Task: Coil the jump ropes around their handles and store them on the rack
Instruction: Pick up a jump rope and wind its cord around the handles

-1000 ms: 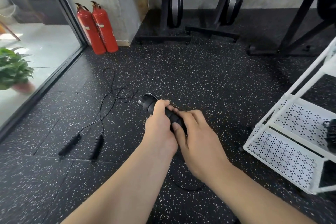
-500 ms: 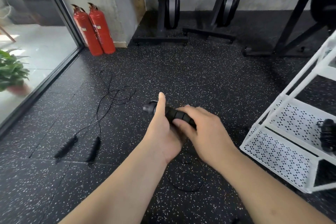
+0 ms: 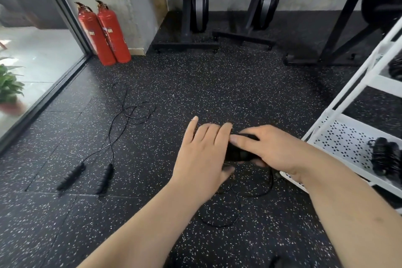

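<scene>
Held handles point(image 3: 239, 152): mid-frame, above floor point(image 3: 195, 85), between both hands. Right hand point(image 3: 274, 148) curled round pair at 3 o'clock end. Left hand point(image 3: 202, 156) fingers straight, laid flat over 9 o'clock end, gripping nothing visible. Loose cord point(image 3: 230, 213) hangs in loops at 6 o'clock, uncoiled. Risk: slack cord may snag or tangle underfoot; turns may slip off handles if tension drops. Second jump rope point(image 3: 106, 176) sprawled on floor at 9 o'clock. White rack point(image 3: 343, 137) at 3 o'clock, coiled rope point(image 3: 385, 159) on lower shelf. Fire extinguishers point(image 3: 104, 32) at 11 o'clock, well apart, no obstruction
</scene>
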Available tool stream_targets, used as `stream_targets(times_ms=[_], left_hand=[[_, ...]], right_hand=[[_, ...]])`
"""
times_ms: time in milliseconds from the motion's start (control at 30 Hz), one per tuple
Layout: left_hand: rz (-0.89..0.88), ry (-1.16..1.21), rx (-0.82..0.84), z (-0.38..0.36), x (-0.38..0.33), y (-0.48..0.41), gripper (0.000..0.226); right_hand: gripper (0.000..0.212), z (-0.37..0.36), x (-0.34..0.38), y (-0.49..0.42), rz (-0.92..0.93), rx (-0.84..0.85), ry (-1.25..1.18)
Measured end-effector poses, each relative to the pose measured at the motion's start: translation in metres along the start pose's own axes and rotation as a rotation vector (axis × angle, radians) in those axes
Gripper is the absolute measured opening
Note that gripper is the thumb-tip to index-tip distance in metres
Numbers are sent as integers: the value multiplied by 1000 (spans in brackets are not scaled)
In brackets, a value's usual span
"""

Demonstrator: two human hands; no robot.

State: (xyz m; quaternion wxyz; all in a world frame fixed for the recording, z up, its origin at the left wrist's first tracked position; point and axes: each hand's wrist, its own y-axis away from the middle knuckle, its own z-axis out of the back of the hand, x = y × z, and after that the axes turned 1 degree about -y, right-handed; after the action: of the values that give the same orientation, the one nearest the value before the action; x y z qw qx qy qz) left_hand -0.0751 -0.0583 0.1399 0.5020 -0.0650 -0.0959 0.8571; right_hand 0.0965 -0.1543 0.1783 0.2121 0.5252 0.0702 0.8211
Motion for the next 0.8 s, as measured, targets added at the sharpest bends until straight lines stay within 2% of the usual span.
stream_targets(times_ms=[100, 200, 267, 333, 433, 633, 800], left_hand=[[62, 29, -55, -1, 2, -4, 67], [138, 85, 17, 7, -4, -5, 52], [177, 134, 96, 9, -9, -4, 51], [189, 151, 115, 11, -12, -3, 51], [189, 156, 113, 12, -14, -2, 62], [216, 120, 64, 12, -14, -4, 56], [268, 175, 46, 13, -14, -4, 58]], right_hand=[[42, -6, 4, 3, -27, 5, -83], [62, -20, 3, 1, -41, -181, -72], [67, -31, 2, -1, -10, -384, 110], [67, -37, 3, -1, 20, -479, 197], [66, -37, 1, -2, 11, -444, 176], [66, -35, -3, -11, -41, -431, -37], [68, -39, 3, -12, 6, -511, -18]])
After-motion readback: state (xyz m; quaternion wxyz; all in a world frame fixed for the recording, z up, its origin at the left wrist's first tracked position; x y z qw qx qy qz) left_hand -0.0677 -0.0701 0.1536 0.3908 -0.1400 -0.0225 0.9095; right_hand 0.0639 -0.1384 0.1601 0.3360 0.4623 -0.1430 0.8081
